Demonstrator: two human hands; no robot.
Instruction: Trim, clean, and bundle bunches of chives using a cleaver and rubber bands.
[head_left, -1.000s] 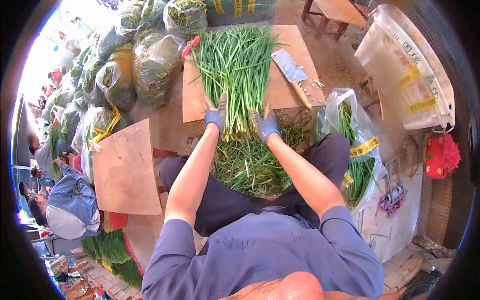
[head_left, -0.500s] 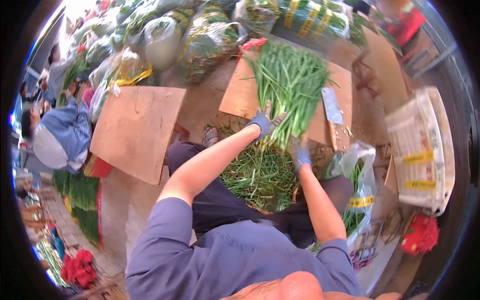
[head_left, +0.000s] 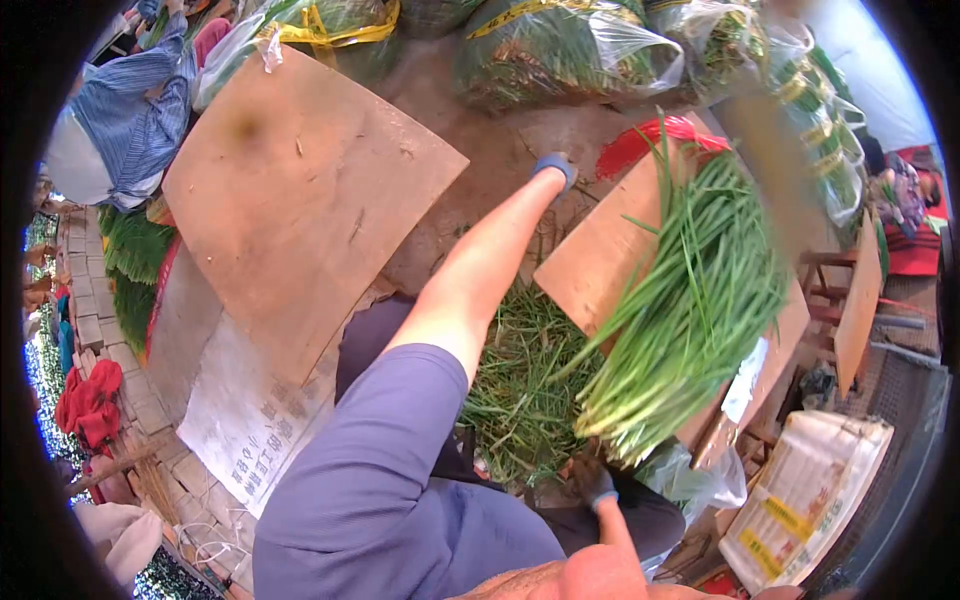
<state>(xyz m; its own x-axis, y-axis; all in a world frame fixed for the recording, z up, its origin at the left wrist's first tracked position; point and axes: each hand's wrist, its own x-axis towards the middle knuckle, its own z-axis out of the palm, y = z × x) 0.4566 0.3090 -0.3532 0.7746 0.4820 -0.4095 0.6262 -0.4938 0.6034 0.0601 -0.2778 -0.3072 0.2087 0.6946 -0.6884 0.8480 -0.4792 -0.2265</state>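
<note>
Red strips near greens are apparently being reached for, needing a pinch, grips of left hand and right hand being indiscernible.

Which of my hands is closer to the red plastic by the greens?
Left. Your left hand is just beside the red plastic, with a small gap; your right hand is much farther, near the pale stem ends of the greens.
</note>
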